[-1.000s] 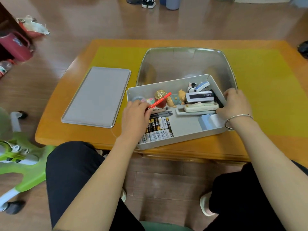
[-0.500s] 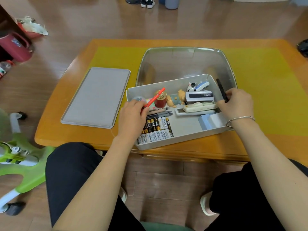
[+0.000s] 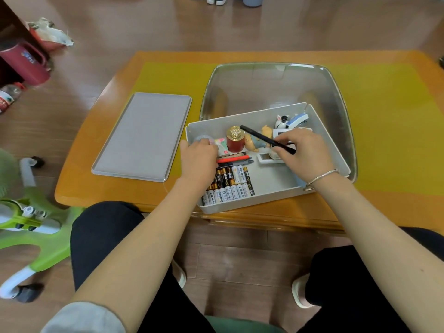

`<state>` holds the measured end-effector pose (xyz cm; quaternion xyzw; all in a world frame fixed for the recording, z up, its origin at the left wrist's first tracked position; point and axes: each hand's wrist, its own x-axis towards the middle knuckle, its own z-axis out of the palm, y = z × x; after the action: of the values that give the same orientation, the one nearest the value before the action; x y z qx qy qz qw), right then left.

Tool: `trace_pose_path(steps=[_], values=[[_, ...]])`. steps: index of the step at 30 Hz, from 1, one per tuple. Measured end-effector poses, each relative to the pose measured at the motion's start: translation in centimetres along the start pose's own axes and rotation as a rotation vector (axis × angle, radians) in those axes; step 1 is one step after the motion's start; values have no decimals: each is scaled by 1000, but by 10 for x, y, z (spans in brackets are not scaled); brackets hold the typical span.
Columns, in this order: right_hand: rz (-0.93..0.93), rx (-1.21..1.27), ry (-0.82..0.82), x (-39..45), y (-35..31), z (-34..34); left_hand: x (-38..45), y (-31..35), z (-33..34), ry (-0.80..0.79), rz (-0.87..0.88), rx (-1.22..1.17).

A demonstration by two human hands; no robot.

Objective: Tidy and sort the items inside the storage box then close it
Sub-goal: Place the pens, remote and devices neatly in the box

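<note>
Since the earlier frame, the black pen [image 3: 267, 139] is seen carried from the box's right wall to above the middle, and the red pen [image 3: 234, 159] is now laid flat with the other pens. The grey lid [image 3: 141, 137] is set aside at the table's [image 3: 79, 169] left, leaving the storage box [image 3: 326, 140] open for sorting. The left hand [image 3: 198, 157] is rested, fingers curled, on the pens' left ends, probably to align them; a grip cannot be confirmed. Batteries [image 3: 228, 186] are ranked below. The right hand [image 3: 300, 150] pinches the black pen, judged bound for the pen row.
</note>
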<state>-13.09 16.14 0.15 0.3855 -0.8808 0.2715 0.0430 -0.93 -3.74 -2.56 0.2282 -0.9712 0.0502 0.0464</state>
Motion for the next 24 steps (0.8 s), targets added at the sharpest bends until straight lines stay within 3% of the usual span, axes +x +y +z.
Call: trace_pose_path(steps=[12,17,24], values=[[-199,-218,-362,6,-19,21,4,-9,5,-4,43,57],[-285,-351,-414,25,-44,43,2,-15,5,20,14,-31],[-308,-347,-451,43,-58,65,-15,-14,4,138,-19,-100]])
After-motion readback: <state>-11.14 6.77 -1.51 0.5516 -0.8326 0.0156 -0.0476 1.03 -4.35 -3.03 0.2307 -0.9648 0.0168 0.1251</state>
